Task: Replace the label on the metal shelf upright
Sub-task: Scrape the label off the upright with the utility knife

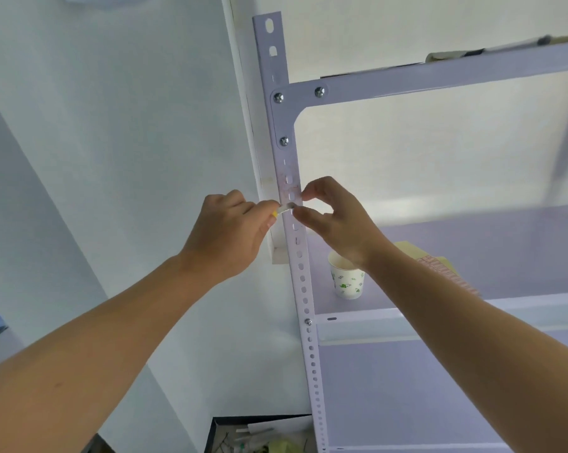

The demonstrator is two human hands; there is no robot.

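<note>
Your left hand pinches a small white-and-yellow label at the perforated upright. Your right hand, fingers curled, holds its other end.

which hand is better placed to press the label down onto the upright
Right, probably: the right hand has its thumb tip at the label on the upright, while the left hand pinches the label's free end off to the side.

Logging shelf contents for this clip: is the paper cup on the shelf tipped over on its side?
No, the paper cup stands upright on the shelf, its open mouth facing up.
</note>
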